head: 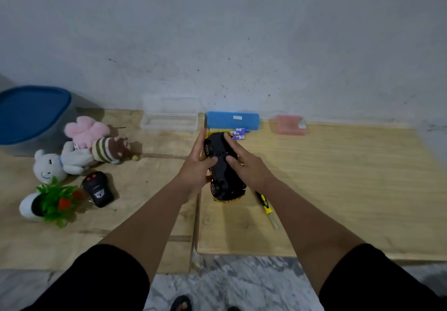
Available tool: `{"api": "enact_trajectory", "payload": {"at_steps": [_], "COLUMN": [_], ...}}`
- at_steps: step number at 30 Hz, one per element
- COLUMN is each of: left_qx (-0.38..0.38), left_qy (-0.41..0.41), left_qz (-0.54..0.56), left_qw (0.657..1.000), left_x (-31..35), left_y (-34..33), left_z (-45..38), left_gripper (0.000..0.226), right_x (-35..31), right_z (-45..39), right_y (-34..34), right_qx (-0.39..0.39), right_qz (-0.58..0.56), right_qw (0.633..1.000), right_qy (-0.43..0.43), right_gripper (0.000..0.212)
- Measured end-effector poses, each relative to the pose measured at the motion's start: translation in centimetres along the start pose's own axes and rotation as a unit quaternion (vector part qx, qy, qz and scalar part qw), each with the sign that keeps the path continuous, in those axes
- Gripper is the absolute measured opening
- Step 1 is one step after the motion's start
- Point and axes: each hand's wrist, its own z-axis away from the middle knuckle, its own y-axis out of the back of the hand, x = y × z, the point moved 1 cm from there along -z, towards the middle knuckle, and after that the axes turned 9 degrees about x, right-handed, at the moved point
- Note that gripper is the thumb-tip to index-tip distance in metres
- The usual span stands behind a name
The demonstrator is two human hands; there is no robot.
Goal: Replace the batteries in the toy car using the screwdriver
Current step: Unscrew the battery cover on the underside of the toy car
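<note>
A yellow toy car lies upside down on the wooden table, its black underside facing up. My left hand grips its left side, thumb on the chassis. My right hand holds the right side, with thumb and forefinger pressing on the underside. A screwdriver with a yellow and black handle lies on the table just right of the car, below my right wrist. Several blue and white batteries rest behind the car, next to a blue box.
A blue box, a clear plastic case and a pink container line the wall. At the left are plush toys, a black remote control, a small plant pot and a blue-lidded bin.
</note>
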Motion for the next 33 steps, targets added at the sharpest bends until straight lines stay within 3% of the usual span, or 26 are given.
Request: {"api": "enact_trajectory", "payload": {"at_steps": [3, 6, 9, 18, 26, 29, 31, 33], "left_qx": [0.021, 0.081, 0.098, 0.003, 0.004, 0.014, 0.019, 0.019], "left_qy": [-0.064, -0.171, -0.178, -0.094, -0.058, -0.041, -0.032, -0.026], "left_qz": [-0.103, -0.303, -0.388, -0.362, -0.343, -0.358, -0.366, -0.369], "left_qw": [0.992, 0.934, 0.899, 0.928, 0.938, 0.933, 0.930, 0.929], "left_x": [-0.4, -0.6, -1.3, -3.1, -3.7, -4.3, -4.8, -5.4], "left_y": [0.2, 0.2, 0.0, -0.6, -0.2, 0.1, 0.3, 0.2], "left_z": [0.2, 0.4, 0.8, 1.8, 0.8, 0.3, 0.1, -0.1], "left_gripper": [0.062, 0.052, 0.043, 0.066, 0.067, 0.066, 0.066, 0.065], "right_x": [-0.3, 0.0, 0.5, 1.9, 2.7, 4.8, 6.8, 8.5], "right_z": [-0.3, 0.0, 0.6, 1.5, 2.6, 3.0, 3.7, 4.4], "right_y": [0.1, -0.1, 0.0, -0.6, -1.5, -0.8, -0.2, -0.2], "right_qx": [0.003, 0.023, 0.038, 0.063, 0.068, 0.138, 0.120, 0.075], "right_qz": [0.013, 0.015, 0.011, 0.013, -0.033, 0.093, 0.223, 0.270], "right_qw": [1.000, 1.000, 0.999, 0.997, 0.997, 0.984, 0.960, 0.948], "right_qy": [-0.004, -0.004, -0.007, -0.036, -0.024, -0.057, -0.115, -0.153], "right_gripper": [0.053, 0.056, 0.057, 0.058, 0.057, 0.062, 0.065, 0.069]}}
